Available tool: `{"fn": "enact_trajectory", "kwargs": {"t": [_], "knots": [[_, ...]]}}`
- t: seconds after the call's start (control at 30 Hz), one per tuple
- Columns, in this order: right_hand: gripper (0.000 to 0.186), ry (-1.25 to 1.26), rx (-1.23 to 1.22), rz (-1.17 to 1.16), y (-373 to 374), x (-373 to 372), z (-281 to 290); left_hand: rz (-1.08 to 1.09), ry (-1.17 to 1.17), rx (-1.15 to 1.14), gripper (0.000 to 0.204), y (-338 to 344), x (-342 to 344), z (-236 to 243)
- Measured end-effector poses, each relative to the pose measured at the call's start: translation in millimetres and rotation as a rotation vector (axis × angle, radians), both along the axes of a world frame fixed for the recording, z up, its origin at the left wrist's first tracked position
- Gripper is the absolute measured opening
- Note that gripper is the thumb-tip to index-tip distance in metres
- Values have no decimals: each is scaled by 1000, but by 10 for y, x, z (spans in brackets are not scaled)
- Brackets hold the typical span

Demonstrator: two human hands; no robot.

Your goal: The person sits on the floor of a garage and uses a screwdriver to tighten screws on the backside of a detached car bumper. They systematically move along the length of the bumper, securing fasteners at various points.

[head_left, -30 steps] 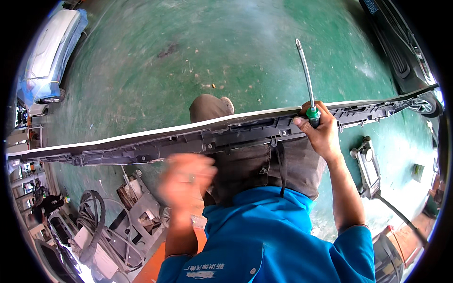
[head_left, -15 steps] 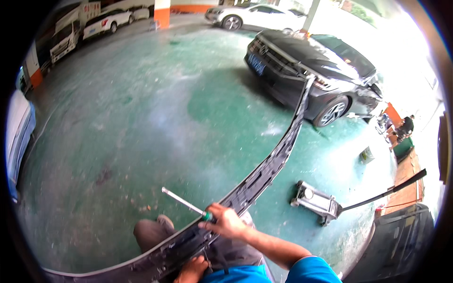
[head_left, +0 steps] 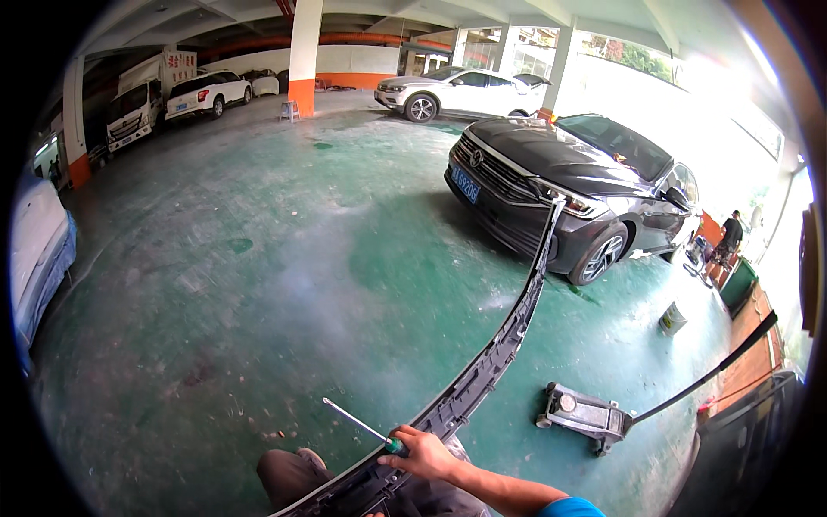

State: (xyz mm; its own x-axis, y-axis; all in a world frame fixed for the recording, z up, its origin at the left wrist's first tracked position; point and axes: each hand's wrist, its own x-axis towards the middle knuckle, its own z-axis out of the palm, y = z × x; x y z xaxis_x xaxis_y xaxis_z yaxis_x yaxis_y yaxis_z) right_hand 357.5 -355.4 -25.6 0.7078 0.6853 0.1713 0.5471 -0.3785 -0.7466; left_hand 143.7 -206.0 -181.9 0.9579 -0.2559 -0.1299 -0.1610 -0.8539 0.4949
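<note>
My right hand (head_left: 424, 454) is closed around the green handle of a screwdriver (head_left: 355, 421), whose long metal shaft points up and to the left. That hand rests at the near part of a long, curved black plastic car trim strip (head_left: 482, 372) with a pale edge. The strip runs across my legs and stretches away toward the front of a dark car. Only a sliver of my left hand (head_left: 376, 514) shows at the lower edge, close to the strip, and its fingers are mostly hidden.
A dark grey car (head_left: 534, 185) stands ahead to the right. Nearer on the right are a floor jack (head_left: 590, 416) with a long black handle and a bucket (head_left: 673, 319). A person (head_left: 730, 237) is farther back. Beyond stand a white car (head_left: 465, 93) and an orange-and-white pillar (head_left: 303, 65).
My view has tilted up, so more of the garage shows. The screwdriver and right hand sit lower in the picture, and my left hand has almost left it.
</note>
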Motion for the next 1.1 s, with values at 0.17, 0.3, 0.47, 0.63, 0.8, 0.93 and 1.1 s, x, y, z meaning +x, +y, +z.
{"fn": "enact_trajectory", "kwargs": {"t": [0.17,0.3,0.47,0.63,0.8,0.93,1.1], "knots": [[54,-22,-10,-1,22,-6,83,29,-39,78,29,17,-73,131],[51,-88,-39,-9,99,-19,346,111,-180,50,27,50,-117,303],[30,344,203,-100,61,42,63,53,83,-189,16,85,149,622],[32,245,2,-41,44,34,-104,187,1,-115,20,-114,-36,365],[24,126,14,-17,-33,141,-252,178,-109,-21,19,-138,-80,428],[30,312,100,-38,-18,119,-266,125,-139,-124,19,-161,24,300],[34,250,-31,-66,188,-20,134,323,15,-159,18,-37,-193,821]]}}
